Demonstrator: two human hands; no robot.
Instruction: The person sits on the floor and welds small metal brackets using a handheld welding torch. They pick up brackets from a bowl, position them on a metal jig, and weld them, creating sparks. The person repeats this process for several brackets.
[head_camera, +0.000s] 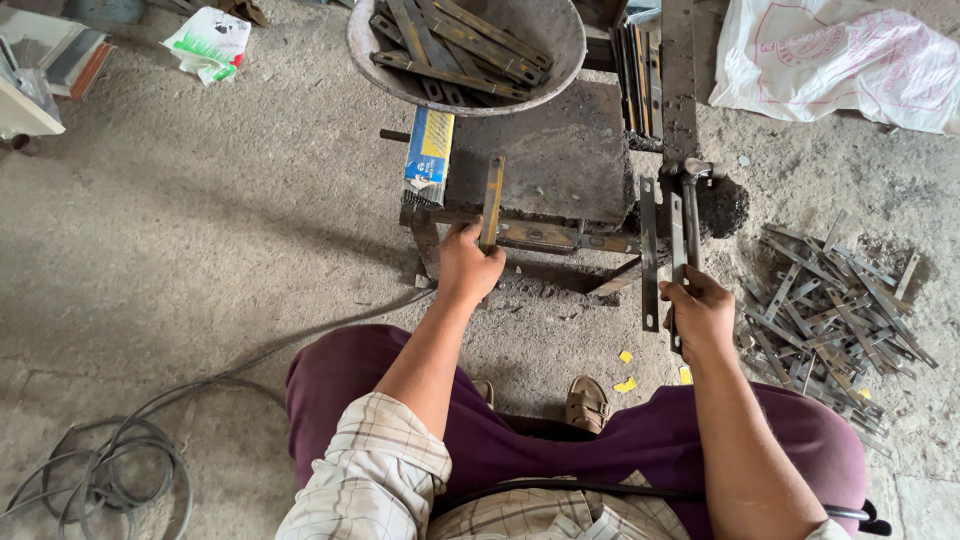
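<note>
My left hand grips the lower end of a flat metal strip that stands tilted against a low metal work stand. My right hand holds a hammer by its handle, together with a long flat metal bar. The hammer head points away from me, next to the stand's right edge. I sit low, with knees in maroon trousers on either side.
A round metal bowl of metal strips sits on the far side of the stand. A blue-and-yellow box of rods lies on its left. A heap of cut strips lies on the right floor, coiled cable bottom left, a white sack top right.
</note>
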